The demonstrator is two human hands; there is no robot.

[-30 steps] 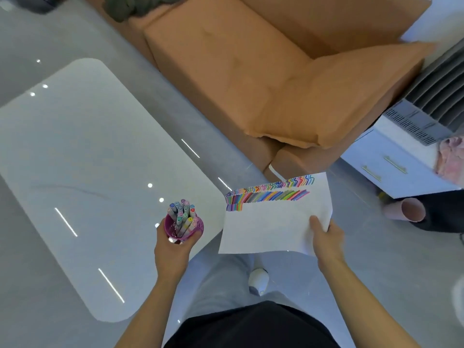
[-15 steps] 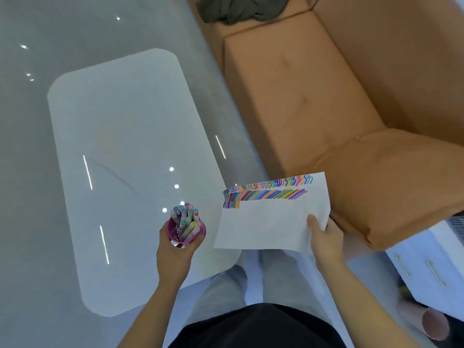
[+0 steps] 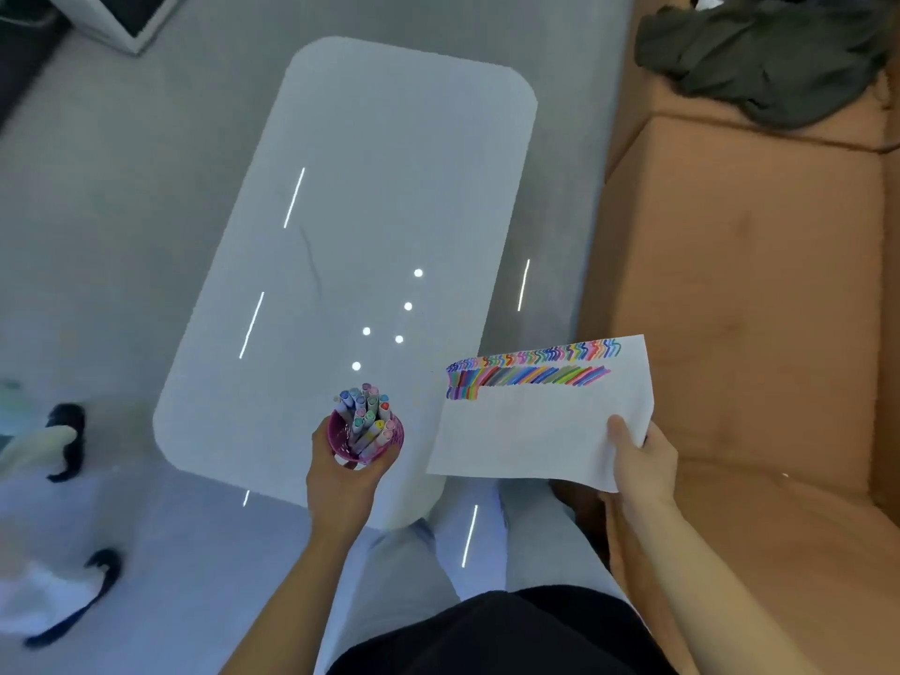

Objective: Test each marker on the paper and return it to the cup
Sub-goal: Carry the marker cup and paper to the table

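My left hand (image 3: 341,484) grips a purple cup (image 3: 341,438) from below, holding it above the near end of the white table (image 3: 380,197). Several capped markers (image 3: 366,414) stand upright in the cup. My right hand (image 3: 643,460) pinches the lower right corner of a white paper sheet (image 3: 531,431), thumb on top. Rows of coloured marker strokes (image 3: 531,370) run along the sheet's top edge. The sheet hangs in the air between the table and the sofa.
An orange sofa (image 3: 740,294) fills the right side, with a dark green cloth (image 3: 764,56) on it at the far end. Blurred dark and white objects (image 3: 58,445) lie on the grey floor at the left. A white box (image 3: 121,17) sits at the top left.
The view has swung left, so the table now lies straight ahead and the sofa at the right. Both hands keep their hold on the cup and the paper.
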